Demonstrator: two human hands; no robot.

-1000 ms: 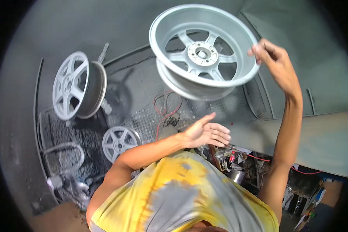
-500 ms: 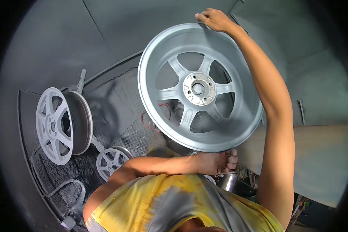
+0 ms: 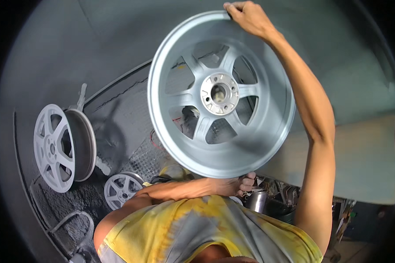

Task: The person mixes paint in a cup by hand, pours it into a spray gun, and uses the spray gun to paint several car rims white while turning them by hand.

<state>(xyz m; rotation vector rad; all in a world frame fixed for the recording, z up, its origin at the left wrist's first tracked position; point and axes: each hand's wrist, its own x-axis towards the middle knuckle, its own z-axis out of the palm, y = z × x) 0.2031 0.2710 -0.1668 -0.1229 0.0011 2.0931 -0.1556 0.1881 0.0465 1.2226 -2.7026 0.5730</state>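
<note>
A large silver-grey alloy wheel rim [image 3: 274, 131] without a tyre fills the middle of the picture. Its deep barrel faces me, with several spokes and a bare metal hub with bolt holes at the centre. At the far edge my right hand [image 3: 248, 17] is closed over the lip, thumb and fingers hooked round it. My left hand [image 3: 239, 184] grips the near edge from below, its forearm crossing in front of my chest and its fingers curled up. The rim hangs between both hands, off the floor.
To the left a whitish wheel rim [image 3: 52, 149] stands upright on a stand [image 3: 82, 97]. A smaller-looking rim [image 3: 120, 189] is low beside my left arm. A pale hose [image 3: 90, 223] curls at lower left, and a metal cup [image 3: 256, 200] stands by my left hand. A tan panel [image 3: 360, 158] lies right.
The held rim has shifted slightly left and tilted, its far edge rising with my right hand. The surroundings have slid a little left and down in the picture. Both hands keep their hold.
</note>
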